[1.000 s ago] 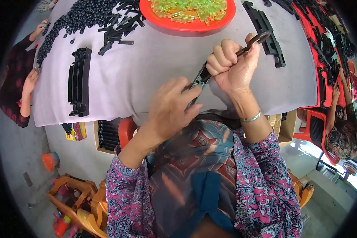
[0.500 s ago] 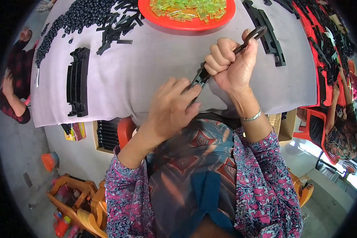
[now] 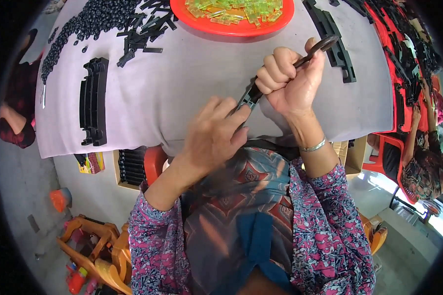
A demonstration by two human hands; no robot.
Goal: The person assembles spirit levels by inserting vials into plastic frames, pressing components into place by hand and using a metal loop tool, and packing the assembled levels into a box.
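My right hand (image 3: 291,78) is wrapped round a long dark hand tool (image 3: 304,61) with a looped, curved handle end; its exact kind is not clear. The tool slants down to the left, in front of my chest at the table's near edge. At its lower end a small greyish, shiny part (image 3: 249,101) shows. My left hand (image 3: 212,129) is closed beside that end, fingers bent and pressed together. What sits inside those fingers is hidden.
Black rails lie left (image 3: 93,102) and right (image 3: 331,44) on the cloth-covered table (image 3: 182,73). At the back are a red tray (image 3: 231,32) of yellow-green clear pieces, black strips (image 3: 145,37) and small black round parts (image 3: 101,22). Other people sit at both sides.
My right hand and the tool have shifted slightly to the right, and the handle end has tilted a little. The left hand stays almost in place. The person at the left has moved an arm.
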